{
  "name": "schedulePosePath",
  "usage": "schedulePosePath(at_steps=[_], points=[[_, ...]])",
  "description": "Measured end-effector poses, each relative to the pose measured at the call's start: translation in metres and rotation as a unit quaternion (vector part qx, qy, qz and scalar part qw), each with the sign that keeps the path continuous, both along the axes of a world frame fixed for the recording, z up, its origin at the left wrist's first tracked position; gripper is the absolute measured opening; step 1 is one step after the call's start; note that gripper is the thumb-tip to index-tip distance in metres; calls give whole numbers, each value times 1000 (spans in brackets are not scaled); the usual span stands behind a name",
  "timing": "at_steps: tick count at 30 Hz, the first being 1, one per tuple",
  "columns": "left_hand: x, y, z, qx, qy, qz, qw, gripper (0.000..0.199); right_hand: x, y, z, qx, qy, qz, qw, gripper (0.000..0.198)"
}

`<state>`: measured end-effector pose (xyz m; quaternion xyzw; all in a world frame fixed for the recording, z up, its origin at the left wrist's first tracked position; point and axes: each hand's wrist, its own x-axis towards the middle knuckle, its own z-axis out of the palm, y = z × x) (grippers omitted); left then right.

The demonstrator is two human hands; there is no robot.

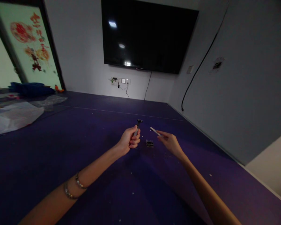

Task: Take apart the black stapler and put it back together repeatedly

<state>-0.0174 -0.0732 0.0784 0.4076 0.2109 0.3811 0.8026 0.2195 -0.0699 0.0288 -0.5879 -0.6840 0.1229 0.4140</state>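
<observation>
My left hand (pixel 131 139) is wrapped round the grey handle of a razor (pixel 138 125), whose dark head points up and away from me. To its right, my right hand (pixel 170 142) pinches a slim white pen-like stick (pixel 155 131), its pointed tip angled up and left toward the razor. The two do not touch. Between and slightly below my hands lies a small dark rectangular piece (pixel 150 143) with lighter lines across it, flat on the purple surface (pixel 140 175); its kind is too small to make out.
Crumpled clear plastic (pixel 16 117) and a dark blue cloth bundle (pixel 31 89) lie at the far left. A black cable (pixel 196 73) hangs down the right wall. A large television (pixel 150 36) is on the wall above sockets (pixel 123 81). Small white bits dot the surface.
</observation>
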Motion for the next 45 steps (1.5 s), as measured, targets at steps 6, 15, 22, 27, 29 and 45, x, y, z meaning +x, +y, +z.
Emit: schedulePosePath(at_steps=[6,15,22,27,29,45], points=[[-18,10,18,58,1,20,998,30,-18,-7,3,-54,-93,-36,994,33],[-14,7,14,49,18,6,999,29,-67,-12,-3,-156,-290,-107,938,31],[-11,6,11,44,23,5,999,30,-91,-10,-21,-163,-338,-124,919,34],[-9,4,8,40,24,-4,999,31,-93,-7,-29,-157,-342,-133,917,34],[-8,4,7,41,25,-5,999,30,-92,-6,-32,-154,-347,-136,915,34],[-1,13,-17,5,5,-49,999,29,-45,14,-13,-152,-277,-91,944,33]])
